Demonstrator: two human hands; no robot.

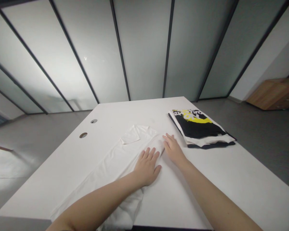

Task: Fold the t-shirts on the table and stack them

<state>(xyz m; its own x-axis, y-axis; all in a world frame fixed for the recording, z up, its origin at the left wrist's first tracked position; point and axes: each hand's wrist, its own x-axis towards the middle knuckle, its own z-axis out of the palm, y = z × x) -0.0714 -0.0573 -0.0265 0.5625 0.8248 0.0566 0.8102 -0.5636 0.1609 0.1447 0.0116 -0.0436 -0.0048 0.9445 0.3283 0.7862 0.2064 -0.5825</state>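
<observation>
A white T-shirt [110,163] lies stretched over the white table, one short sleeve spread to the left near its collar. Its right side looks folded inward over the body. My left hand [147,166] rests on the shirt with the palm down and fingers spread. My right hand [172,148] is at the shirt's upper right edge, fingers stretched out and slightly bent. I cannot make out whether any cloth is between its thumb and fingers. My left forearm covers part of the shirt's lower half.
A stack of folded shirts [195,128] in black, white and yellow lies at the table's right side. Two round holes pierce the table [69,166] on the left. Behind it stands a frosted glass partition [142,48]. A wooden cabinet [272,93] is at far right.
</observation>
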